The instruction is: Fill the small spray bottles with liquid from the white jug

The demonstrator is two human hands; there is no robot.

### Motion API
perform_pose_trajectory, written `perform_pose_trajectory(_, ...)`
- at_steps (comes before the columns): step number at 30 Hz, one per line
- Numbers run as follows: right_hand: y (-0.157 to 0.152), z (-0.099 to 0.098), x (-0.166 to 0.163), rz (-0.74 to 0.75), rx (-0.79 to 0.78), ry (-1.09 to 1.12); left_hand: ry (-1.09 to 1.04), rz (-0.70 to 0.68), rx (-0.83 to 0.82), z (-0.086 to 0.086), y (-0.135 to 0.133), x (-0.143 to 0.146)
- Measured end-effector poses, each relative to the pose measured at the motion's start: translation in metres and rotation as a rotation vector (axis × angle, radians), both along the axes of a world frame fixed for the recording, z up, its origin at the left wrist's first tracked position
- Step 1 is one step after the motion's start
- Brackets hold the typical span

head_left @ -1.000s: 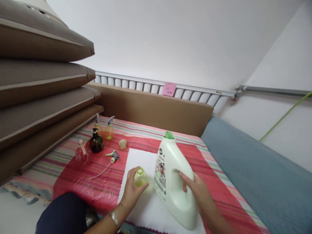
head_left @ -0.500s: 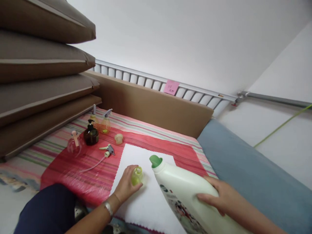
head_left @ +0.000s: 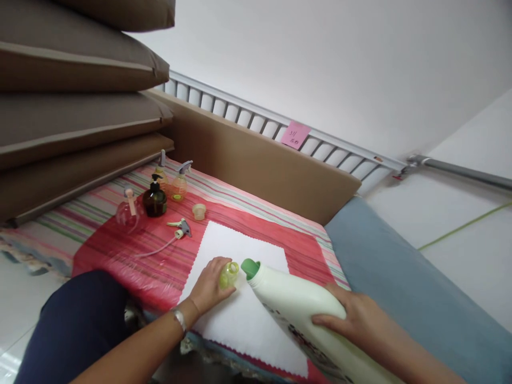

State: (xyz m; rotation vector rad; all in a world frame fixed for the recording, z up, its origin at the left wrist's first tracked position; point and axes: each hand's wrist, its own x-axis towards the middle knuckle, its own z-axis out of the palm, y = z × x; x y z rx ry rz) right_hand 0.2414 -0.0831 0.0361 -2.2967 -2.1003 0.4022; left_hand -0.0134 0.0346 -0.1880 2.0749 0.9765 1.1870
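My left hand (head_left: 210, 286) is wrapped round a small yellow-green see-through bottle (head_left: 228, 276) with its neck uncovered, tilted toward the right over a white scallop-edged cloth (head_left: 240, 325). My right hand (head_left: 348, 320) grips a large pale green jug (head_left: 296, 298) by its body, tipped so that its green spout (head_left: 250, 268) points left. The spout is close beside the small bottle's mouth; no liquid can be seen between them. Left of the cloth lies a spray trigger head (head_left: 181, 229) with a long thin tube.
A dark pump bottle (head_left: 154, 201), a clear pink bottle (head_left: 128, 214), two yellowish spray bottles and a beige cap (head_left: 199, 211) stand on the red plastic sheet (head_left: 108, 261). Brown cushions (head_left: 80, 117) are stacked at left; a brown board (head_left: 248, 160) stands behind.
The jug's spout and the small bottle's mouth have come closer together. The small bottle now leans more to the right, and the jug is tipped further. The view has shifted slightly.
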Motion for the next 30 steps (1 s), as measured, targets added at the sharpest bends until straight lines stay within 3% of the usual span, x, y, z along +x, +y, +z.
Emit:
perform_pose_trajectory(11,0.007,-0.007,-0.005,-0.017,-0.038,-0.058,0.034,-0.017,0.005,0.002,0.0,0.0)
perform_pose_trajectory(30,0.015,0.014,-0.024,-0.065,-0.111,-0.053,0.025,-0.024,-0.026,0.004,-0.001,0.0)
